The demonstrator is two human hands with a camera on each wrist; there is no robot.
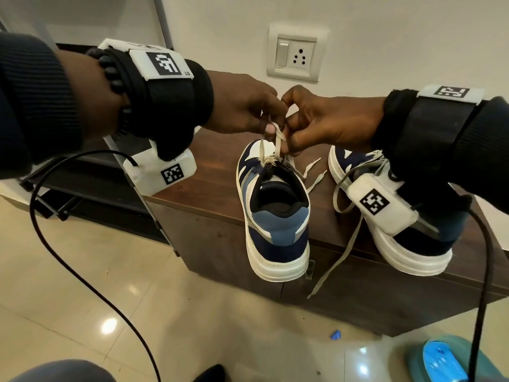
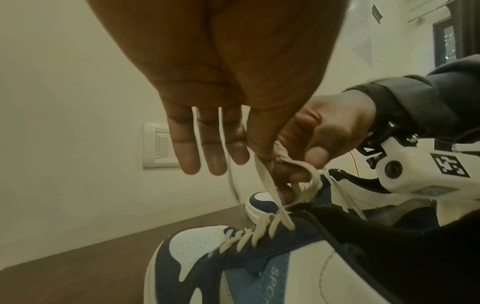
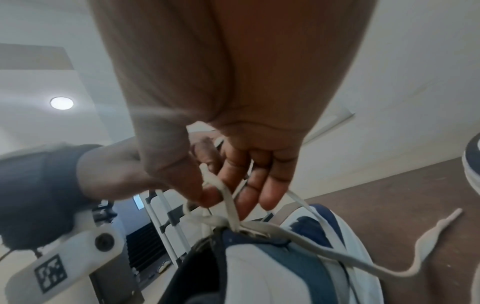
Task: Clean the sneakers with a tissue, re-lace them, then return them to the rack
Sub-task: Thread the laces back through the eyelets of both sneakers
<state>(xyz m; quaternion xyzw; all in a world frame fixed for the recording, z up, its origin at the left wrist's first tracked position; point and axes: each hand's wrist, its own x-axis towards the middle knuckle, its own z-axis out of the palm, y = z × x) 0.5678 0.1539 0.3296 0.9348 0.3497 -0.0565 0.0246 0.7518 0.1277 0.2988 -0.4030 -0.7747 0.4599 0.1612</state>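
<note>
Left hand (image 1: 242,106): raised over the middle sneaker, thumb and forefinger pinching a strand of its lace; in the left wrist view the other fingers (image 2: 191,148) hang straight with lace strands running down across them
Right hand (image 1: 327,121): meets the left hand above the same shoe, fingertips closed on the lace where the strands cross; the remaining fingers (image 3: 270,185) hang loosely downward
Lace (image 1: 278,142): off-white and flat, crossed between the two hands just above the tongue; two free ends lie on the surface to the right of the shoe
Middle sneaker (image 1: 275,216): white, navy and light blue, standing on the brown surface (image 1: 214,175), heel toward the viewer and jutting past the near edge, toe toward the wall
Second sneaker (image 1: 407,244): same colours, to the right on the same surface, partly hidden by the right wrist camera; its lace (image 1: 336,260) is loose and dangles over the near edge
Rack (image 1: 91,188): dark shelves in a pale metal frame, left of the surface
Wall plate (image 1: 296,55): switch and socket, on the far wall behind the hands
Floor (image 1: 110,299): glossy beige tiles
</note>
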